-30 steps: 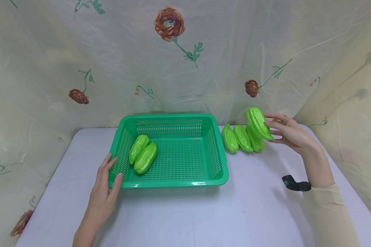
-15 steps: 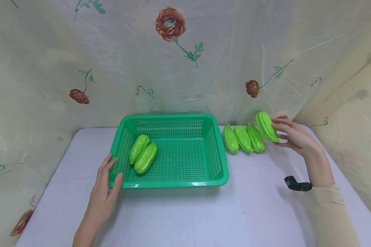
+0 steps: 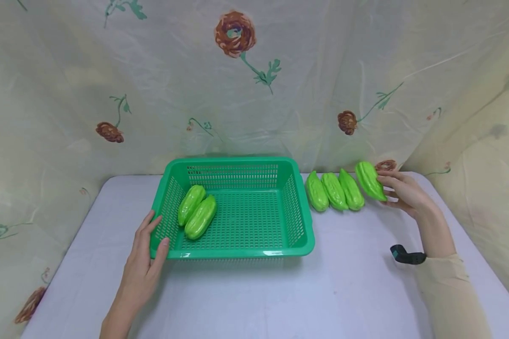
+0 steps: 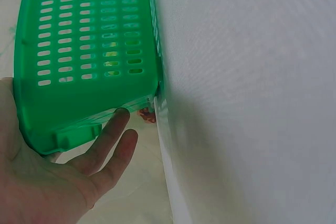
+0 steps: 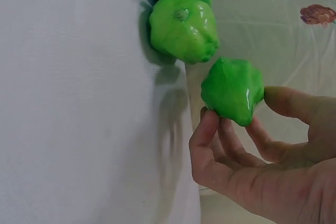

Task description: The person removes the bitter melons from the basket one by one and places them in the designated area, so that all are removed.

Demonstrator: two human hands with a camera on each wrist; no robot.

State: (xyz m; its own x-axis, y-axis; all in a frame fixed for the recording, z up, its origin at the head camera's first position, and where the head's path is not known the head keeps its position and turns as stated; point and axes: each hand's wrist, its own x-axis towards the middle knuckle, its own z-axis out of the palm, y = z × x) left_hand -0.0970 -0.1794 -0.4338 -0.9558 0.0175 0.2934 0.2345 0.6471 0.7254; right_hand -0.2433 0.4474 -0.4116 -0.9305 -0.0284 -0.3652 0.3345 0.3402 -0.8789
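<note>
My right hand (image 3: 405, 192) pinches a glossy, ribbed green pepper (image 3: 370, 181) between thumb and fingers. In the right wrist view, the held pepper (image 5: 232, 90) stands slightly off the white table, its shadow apart from it. Left of it, three similar peppers (image 3: 334, 190) lie side by side beside the green plastic basket (image 3: 242, 253). Two more peppers (image 3: 197, 212) lie together at the basket's left end. My left hand (image 3: 140, 263) rests at the basket's front left corner, thumb at the front rim. Its visible fingers (image 4: 113, 137) look fairly straight in the left wrist view.
A white cloth covers the table (image 3: 254, 296). Flower-patterned sheeting (image 3: 280, 117) hangs behind the table and along both sides. A black strap-like device (image 3: 407, 255) sits at my right wrist.
My right hand has moved the held pepper rightward and down, away from the three lying peppers, which now show uncovered. My left hand and the basket have stayed put.
</note>
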